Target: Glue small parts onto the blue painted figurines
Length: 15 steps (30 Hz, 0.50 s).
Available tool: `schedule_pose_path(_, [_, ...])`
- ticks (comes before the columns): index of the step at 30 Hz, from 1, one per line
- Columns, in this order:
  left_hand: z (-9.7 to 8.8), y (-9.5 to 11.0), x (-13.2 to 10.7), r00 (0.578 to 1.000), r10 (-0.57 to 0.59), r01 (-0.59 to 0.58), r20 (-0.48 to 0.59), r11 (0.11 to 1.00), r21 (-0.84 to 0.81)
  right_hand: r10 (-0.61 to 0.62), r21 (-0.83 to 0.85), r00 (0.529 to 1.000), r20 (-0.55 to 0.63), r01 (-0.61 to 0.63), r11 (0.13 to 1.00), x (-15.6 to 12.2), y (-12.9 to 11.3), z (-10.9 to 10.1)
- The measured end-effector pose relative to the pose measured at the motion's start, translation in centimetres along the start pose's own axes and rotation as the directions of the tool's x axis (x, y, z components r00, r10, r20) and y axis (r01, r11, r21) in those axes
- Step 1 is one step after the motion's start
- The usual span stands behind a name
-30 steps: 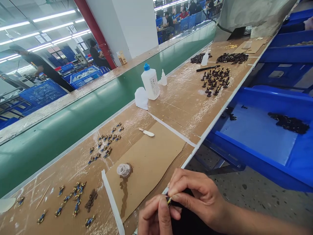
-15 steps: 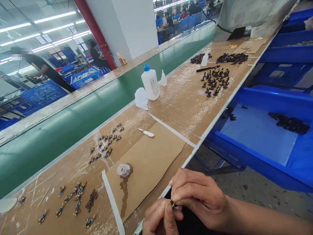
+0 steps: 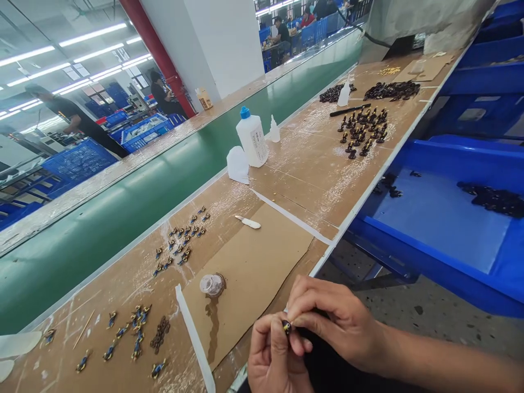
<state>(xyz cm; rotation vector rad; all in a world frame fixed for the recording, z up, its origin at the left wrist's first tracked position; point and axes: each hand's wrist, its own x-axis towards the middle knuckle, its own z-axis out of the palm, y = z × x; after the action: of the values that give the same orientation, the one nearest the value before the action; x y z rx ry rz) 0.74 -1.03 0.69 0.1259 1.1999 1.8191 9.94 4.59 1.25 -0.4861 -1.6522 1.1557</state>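
Note:
A small black-and-yellow figurine piece (image 3: pixel 286 326) sits between my two hands, just off the near edge of the bench. My left hand (image 3: pixel 272 355) pinches it between thumb and forefinger. From the right, my right hand (image 3: pixel 339 322) closes its fingertips on the upper side of the same piece. Fingers cover most of it, so its full shape is hidden. On the bench to the left lie several small blue-and-yellow figurines (image 3: pixel 137 346) and a little heap of brown pieces (image 3: pixel 160 334). A small clear cup (image 3: pixel 212 285) stands on a cardboard sheet (image 3: pixel 262 267).
Beyond the cardboard are a white-handled blade (image 3: pixel 248 222), a blue-capped bottle (image 3: pixel 252 139) and a small dropper bottle (image 3: pixel 274 131). Several dark figurines (image 3: pixel 364 131) stand farther right. A blue bin (image 3: pixel 442 240) lies below the bench edge. A green conveyor belt (image 3: pixel 135 191) runs behind.
Both hands have turned slightly, and the piece between them now shows its black-and-yellow side. The camera view has shifted a little; the bench items lie as before.

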Motion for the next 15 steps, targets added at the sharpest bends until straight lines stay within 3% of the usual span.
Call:
schedule_pose_path(5, [-0.2,0.0,0.5,0.994,-0.092,0.096,0.050,0.992,-0.083,-0.009,-0.087,0.995,-0.097,0.001,0.996,0.4,0.8,-0.8])
schedule_pose_path(9, [0.4,0.0,0.0,0.998,-0.063,0.066,0.028,0.990,-0.126,0.067,-0.178,0.993,-0.097,-0.084,0.980,1.5,1.7,-1.9])
schedule_pose_path(12, [0.5,-0.3,0.0,0.999,-0.033,0.035,0.021,0.993,-0.108,0.143,-0.341,0.985,-0.092,-0.167,0.925,2.9,2.4,-3.0])
schedule_pose_path(13, [0.3,-0.6,0.1,1.000,-0.010,0.012,0.019,0.997,-0.070,0.160,-0.397,0.983,-0.088,-0.182,0.900,3.5,2.6,-3.4])
schedule_pose_path(15, [-0.1,-1.2,0.5,0.985,0.166,-0.169,0.040,0.979,0.114,0.171,-0.485,0.982,-0.082,-0.189,0.854,5.0,3.2,-4.4])
